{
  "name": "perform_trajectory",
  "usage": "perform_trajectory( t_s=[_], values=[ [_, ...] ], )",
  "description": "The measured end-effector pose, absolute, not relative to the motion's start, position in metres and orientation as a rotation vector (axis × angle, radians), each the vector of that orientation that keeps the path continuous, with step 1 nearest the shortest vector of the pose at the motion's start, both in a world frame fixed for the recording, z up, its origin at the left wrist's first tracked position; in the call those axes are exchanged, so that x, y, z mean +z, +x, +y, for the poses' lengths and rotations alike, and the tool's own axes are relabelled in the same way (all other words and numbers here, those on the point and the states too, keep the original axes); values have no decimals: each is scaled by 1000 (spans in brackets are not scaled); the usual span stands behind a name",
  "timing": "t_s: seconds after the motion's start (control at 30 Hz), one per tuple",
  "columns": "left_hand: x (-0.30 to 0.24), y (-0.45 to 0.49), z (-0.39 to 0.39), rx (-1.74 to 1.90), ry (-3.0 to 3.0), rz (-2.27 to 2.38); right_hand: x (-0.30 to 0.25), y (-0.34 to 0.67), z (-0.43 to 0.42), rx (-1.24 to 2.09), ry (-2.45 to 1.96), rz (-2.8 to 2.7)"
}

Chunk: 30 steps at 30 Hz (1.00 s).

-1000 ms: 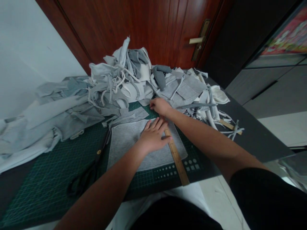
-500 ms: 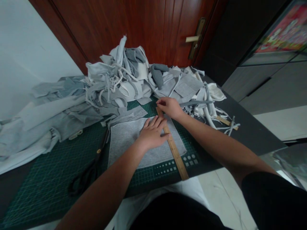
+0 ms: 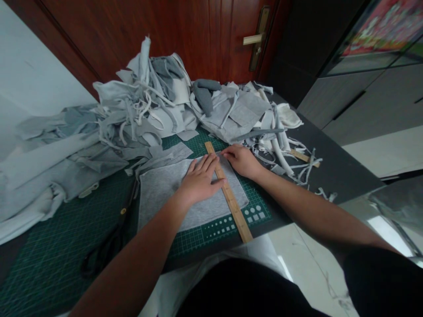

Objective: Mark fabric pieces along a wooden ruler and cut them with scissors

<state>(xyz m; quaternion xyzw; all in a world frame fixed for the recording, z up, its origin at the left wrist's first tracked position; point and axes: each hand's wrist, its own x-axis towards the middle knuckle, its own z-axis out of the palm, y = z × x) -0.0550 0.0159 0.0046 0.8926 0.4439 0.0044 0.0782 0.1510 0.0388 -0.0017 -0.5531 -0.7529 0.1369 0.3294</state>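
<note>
A piece of grey knit fabric (image 3: pixel 160 189) lies flat on the green cutting mat (image 3: pixel 62 240). Across its right part runs a wooden ruler (image 3: pixel 235 208), slanting from the far edge towards me and past the near table edge. My left hand (image 3: pixel 200 179) rests flat on fabric and ruler, its fingers stretched out. Just right of the ruler, at the fabric's far edge, is my right hand (image 3: pixel 243 161) with thumb and fingers pinched together; what is between the fingertips, if anything, is hidden. Black-handled scissors (image 3: pixel 112 235) lie left of the fabric, partly beside my left forearm.
Heaped grey and white fabric scraps (image 3: pixel 172 116) fill the back of the table. More folded cloth (image 3: pixel 59 163) lies at the left. A second wooden strip (image 3: pixel 299 155) sits among cords at the right. Behind the table stands a brown door (image 3: pixel 185 31) with a brass handle.
My right hand has moved from the ruler's far end to its right side, by the fabric's far edge. My left hand stays pressed on the ruler. The whole view has shifted slightly.
</note>
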Motion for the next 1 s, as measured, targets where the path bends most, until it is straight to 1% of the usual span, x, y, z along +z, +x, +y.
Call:
perform_trajectory(
  t_s=[0.2, 0.27, 0.5, 0.83, 1.0],
  values=[
    [4, -56, 17, 28, 2670, 1322, -5, 157, 43, 623, -1432, -1810],
    [4, -56, 17, 32, 2674, 1319, -4, 159, 42, 653, -1429, -1824],
    [3, -56, 16, 33, 2692, 1322, 0, 160, 37, 569, -1408, -1960],
    [4, -57, 16, 48, 2697, 1307, 0, 173, 44, 519, -1230, -2219],
    [3, -58, 16, 54, 2702, 1310, 4, 174, 44, 387, -1192, -2364]
  ],
)
